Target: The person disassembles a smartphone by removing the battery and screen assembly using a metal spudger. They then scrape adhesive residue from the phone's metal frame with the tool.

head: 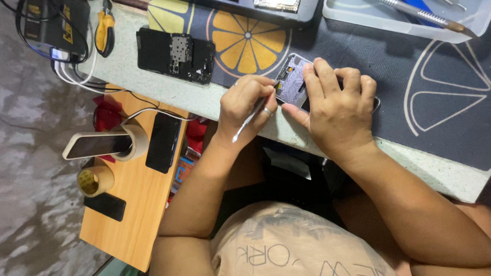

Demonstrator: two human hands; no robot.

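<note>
The person sits at a pale counter (169, 89) covered partly by a dark mat (440, 122) printed with citrus slices. An opened phone (292, 76), its back off and its inner parts showing, lies on the mat near the counter's front edge. The right hand (337, 110) lies flat over the phone, fingers spread across it and thumb at its near side, pressing it down. The left hand (245, 105) (a ring on one finger) is closed around a thin metal tool (250, 118), gripped like a pen, with the tip pointing at the phone's near corner; whether the tip touches cannot be told. The two hands sit close together, almost touching.

Farther back on the counter lies a black phone panel (175, 55), and left of it yellow-handled pliers (105, 31) beside a black charger (48, 25) with white cables. A clear tray (358, 18) holding a pen-like tool stands at the mat's far edge. To the left, a lower wooden board (133, 204) bears two tape rolls (96, 179), one propping a pale phone (97, 145), and two dark phones (163, 143).
</note>
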